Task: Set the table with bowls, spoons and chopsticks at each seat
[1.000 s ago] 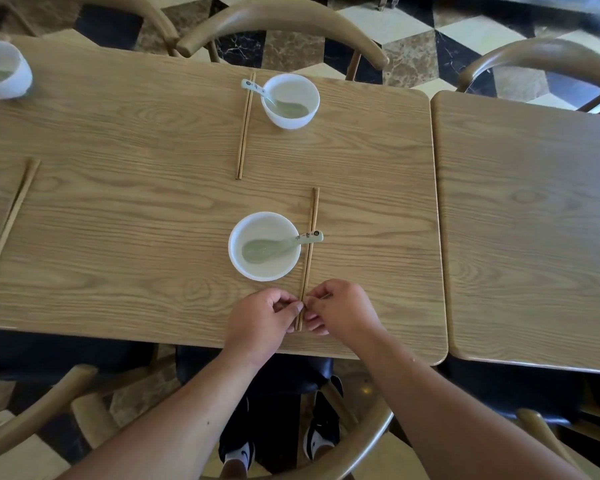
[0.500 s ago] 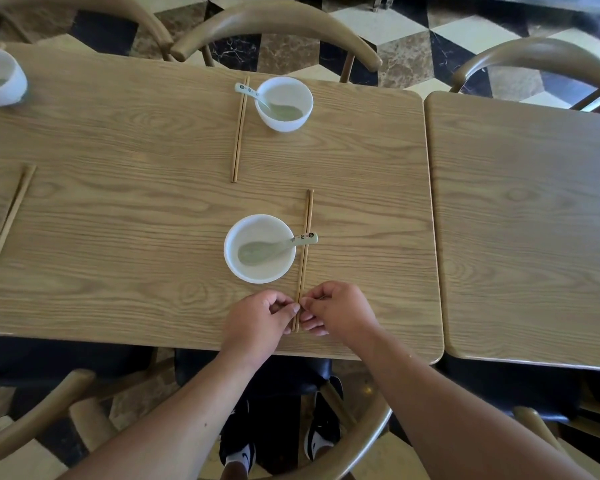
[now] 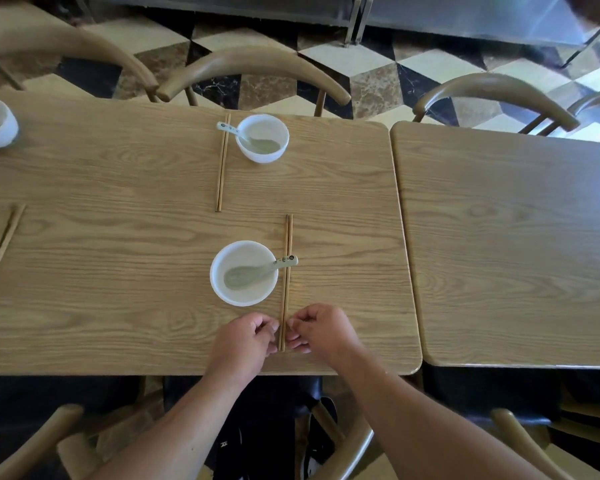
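Observation:
A white bowl (image 3: 216, 284) with a pale green spoon (image 3: 257, 271) stands at the near seat on the wooden table (image 3: 118, 265). The spoon's handle lies over a pair of wooden chopsticks (image 3: 287, 237) just right of the bowl. My left hand (image 3: 243, 344) and my right hand (image 3: 323, 330) flank the near end of that pair, and their curled fingertips pinch it from either side. A second bowl (image 3: 262, 155) holding a spoon (image 3: 227, 128) sits at the far seat, with chopsticks (image 3: 221, 174) on its left.
A third bowl (image 3: 0, 136) and another chopstick pair (image 3: 2, 247) lie at the left edge. An adjoining table (image 3: 516, 254) on the right carries nothing. Curved-back wooden chairs (image 3: 253, 64) ring the tables; one chair back (image 3: 354, 448) is below my arms.
My hands have stayed at the near end of the chopsticks, and their fingertips have parted slightly so the pair shows between them. The view has tilted up a little.

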### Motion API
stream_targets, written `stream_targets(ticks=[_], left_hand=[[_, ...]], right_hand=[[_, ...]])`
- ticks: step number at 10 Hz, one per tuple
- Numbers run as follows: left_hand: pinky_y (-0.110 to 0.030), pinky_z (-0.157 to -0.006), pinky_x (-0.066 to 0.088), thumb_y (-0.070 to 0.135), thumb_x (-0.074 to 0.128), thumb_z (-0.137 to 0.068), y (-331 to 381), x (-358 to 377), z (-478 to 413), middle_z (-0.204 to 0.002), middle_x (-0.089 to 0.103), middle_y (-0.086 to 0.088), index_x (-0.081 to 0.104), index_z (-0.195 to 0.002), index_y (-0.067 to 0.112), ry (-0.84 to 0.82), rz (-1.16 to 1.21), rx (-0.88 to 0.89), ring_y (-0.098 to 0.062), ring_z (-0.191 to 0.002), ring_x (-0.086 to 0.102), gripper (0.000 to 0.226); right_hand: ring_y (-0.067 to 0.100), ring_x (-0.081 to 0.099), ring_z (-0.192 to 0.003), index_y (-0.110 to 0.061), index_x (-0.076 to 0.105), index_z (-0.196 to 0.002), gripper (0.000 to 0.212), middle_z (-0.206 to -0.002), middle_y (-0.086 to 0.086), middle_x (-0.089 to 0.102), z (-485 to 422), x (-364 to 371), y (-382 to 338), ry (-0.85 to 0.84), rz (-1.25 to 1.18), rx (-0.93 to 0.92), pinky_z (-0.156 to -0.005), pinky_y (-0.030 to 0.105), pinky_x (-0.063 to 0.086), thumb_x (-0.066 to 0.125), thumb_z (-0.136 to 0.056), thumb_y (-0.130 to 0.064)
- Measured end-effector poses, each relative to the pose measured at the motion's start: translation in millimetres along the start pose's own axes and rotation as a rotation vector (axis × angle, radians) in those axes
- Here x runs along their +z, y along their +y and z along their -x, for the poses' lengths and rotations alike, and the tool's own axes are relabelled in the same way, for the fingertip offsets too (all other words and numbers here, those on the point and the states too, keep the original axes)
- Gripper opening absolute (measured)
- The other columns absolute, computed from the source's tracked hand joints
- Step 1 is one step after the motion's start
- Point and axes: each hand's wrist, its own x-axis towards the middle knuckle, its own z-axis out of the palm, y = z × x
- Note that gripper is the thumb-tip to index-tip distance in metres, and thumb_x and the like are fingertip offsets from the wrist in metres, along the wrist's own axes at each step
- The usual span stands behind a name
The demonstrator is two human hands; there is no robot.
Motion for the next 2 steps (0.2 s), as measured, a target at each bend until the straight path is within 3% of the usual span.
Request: stream_targets(ticks=[1,2], left_hand=[[-0.048,-0.089,0.065,0.028,0.061,-0.105,2.7,-1.7,12.1,-0.081,0.078,0.022,0.077,-0.091,0.036,-0.009,-0.058,-0.008,-0.006,-0.080,0.078,0.022],[-0.043,-0.083,0.064,0.042,0.060,-0.104,6.1,-4.5,33.8,-0.078,0.078,0.019,0.077,-0.088,0.035,0.002,-0.161,0.019,-0.006,-0.076,0.077,0.024]], right_hand=[[0.020,0.077,-0.070,-0.015,0.075,-0.092,0.015,-0.076,0.005,0.081,19.8,-2.7,-0.4,0.076,0.040,-0.020,-0.075,0.041,0.066,0.064,-0.101,-0.011],[0.016,0.076,-0.068,-0.023,0.073,-0.085,0.019,-0.073,-0.002,0.079,50.5,-9.8,-4.1,0.192,0.229,-0.097,-0.070,0.037,0.065,0.063,-0.100,-0.025]])
